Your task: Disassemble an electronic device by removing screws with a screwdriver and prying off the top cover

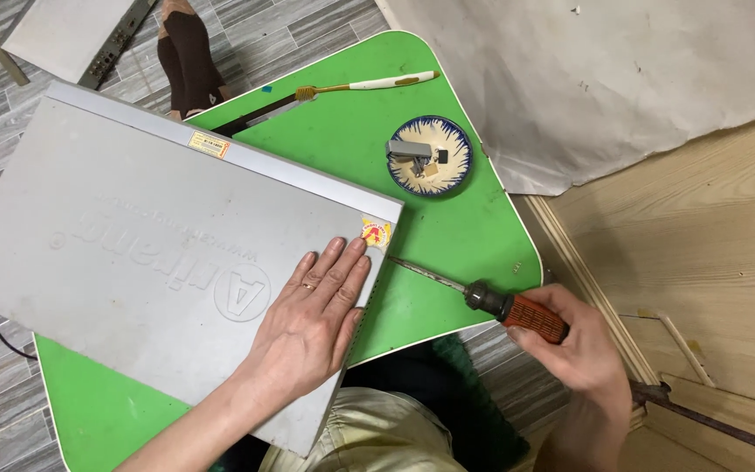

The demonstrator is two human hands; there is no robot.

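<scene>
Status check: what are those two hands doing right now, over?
Left hand flat on grey metal device case. Right hand grips screwdriver, tip at case's side edge. Nothing between tip and case.

Green folding table [447, 236], toothbrush [369, 86] with yellow bristles and white handle near its far edge, blue-rimmed dish [463, 149] holding small metal parts, grey wood-pattern floor [255, 26], pale sheet [587, 79] at right, wooden boards [718, 253], detached grey panel [63, 35] on floor.

Bright, even indoor light; soft shadows, sharp focus.
</scene>
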